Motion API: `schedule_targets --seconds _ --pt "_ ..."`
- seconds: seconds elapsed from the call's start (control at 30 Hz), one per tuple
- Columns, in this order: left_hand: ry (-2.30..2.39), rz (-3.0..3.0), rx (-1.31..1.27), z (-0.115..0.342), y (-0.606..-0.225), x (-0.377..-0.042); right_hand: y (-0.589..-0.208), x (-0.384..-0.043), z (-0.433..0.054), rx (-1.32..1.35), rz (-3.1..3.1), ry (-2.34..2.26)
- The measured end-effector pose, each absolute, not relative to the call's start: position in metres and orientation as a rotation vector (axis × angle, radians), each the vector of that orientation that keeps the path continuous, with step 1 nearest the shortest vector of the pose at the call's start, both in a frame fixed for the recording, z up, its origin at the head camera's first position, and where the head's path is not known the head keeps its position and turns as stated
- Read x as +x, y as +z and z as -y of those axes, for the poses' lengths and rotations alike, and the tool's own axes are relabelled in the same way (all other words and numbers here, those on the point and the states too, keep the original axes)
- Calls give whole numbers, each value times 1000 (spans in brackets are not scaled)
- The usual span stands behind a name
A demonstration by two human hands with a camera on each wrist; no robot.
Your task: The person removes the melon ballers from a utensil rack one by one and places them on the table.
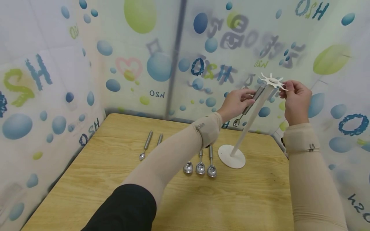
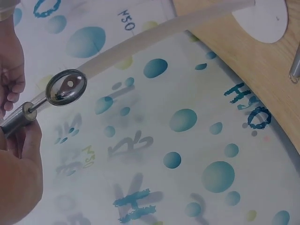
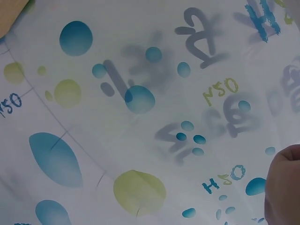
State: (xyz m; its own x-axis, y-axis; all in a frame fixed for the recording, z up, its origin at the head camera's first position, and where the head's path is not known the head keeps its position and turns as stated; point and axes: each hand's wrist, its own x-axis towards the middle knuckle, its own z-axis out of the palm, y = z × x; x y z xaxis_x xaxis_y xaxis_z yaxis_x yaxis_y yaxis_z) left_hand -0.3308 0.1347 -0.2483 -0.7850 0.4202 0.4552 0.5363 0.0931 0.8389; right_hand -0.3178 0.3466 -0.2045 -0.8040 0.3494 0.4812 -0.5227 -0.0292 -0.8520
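Observation:
My left hand (image 1: 236, 102) grips the metal handle of a melon baller (image 1: 256, 97), bowl end down, close beside the top of a white stand (image 1: 251, 120). In the left wrist view, the round steel bowl (image 2: 67, 87) shows a small hole and overlaps the stand's pole. With thumb and fingers, my right hand (image 1: 298, 98) pinches one of the prongs on the stand's white spoked top (image 1: 272, 81). The pole leans in the head view, rising from a round white base (image 1: 231, 157) on the table. Only part of the right hand (image 3: 283, 187) enters the right wrist view.
Several more metal scoops lie on the wooden table (image 1: 95, 179): a small one (image 1: 147, 141) at the left and larger ones (image 1: 211, 170) left of the base. My left forearm covers part of the row. Patterned curtain walls (image 1: 136, 57) stand close around the table.

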Motion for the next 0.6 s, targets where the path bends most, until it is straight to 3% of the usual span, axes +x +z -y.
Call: schedule_targets --seconds 0.6 --pt "-1885 2189 -950 -95 -274 -341 -205 -320 -347 157 1658 1918"
